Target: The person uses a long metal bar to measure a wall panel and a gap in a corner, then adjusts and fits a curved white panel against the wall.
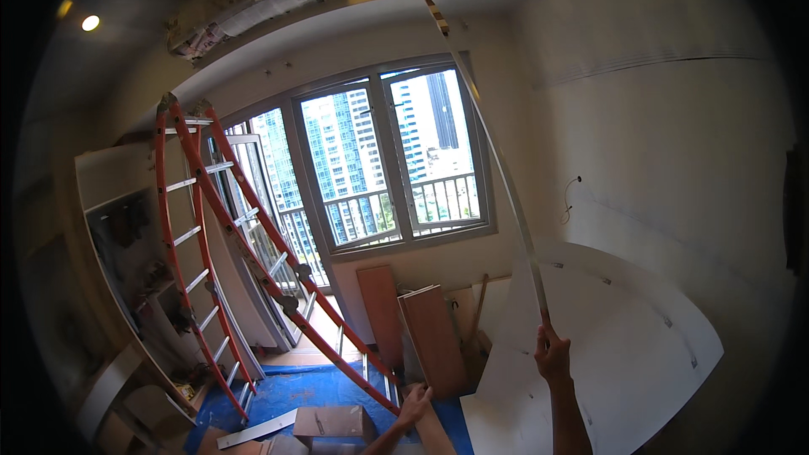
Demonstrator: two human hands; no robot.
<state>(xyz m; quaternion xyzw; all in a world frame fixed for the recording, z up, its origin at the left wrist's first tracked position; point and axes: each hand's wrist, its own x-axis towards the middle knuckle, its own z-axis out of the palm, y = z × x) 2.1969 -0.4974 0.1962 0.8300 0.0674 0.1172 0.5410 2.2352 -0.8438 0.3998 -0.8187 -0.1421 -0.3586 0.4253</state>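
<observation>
My right hand (553,357) is closed round the lower end of a long thin pole (503,164). The pole slants up and left past the window to the ceiling edge, where its tip has brown and pale bands. Low in the middle, my left hand (414,405) has its fingers curled in, between the foot of an orange folding ladder (313,333) and the top of a light brown wooden board (435,433). What it grips cannot be made out. A large white sheet (590,337) with small dark smears leans behind my right forearm.
Reddish-brown panels (432,339) lean under the grey-framed window (392,160). Blue sheeting (316,381) covers part of the floor, with a cardboard box (334,423) and a white strip (257,430) on it. An open cabinet (131,261) stands left. A wrapped unit (257,8) hangs overhead.
</observation>
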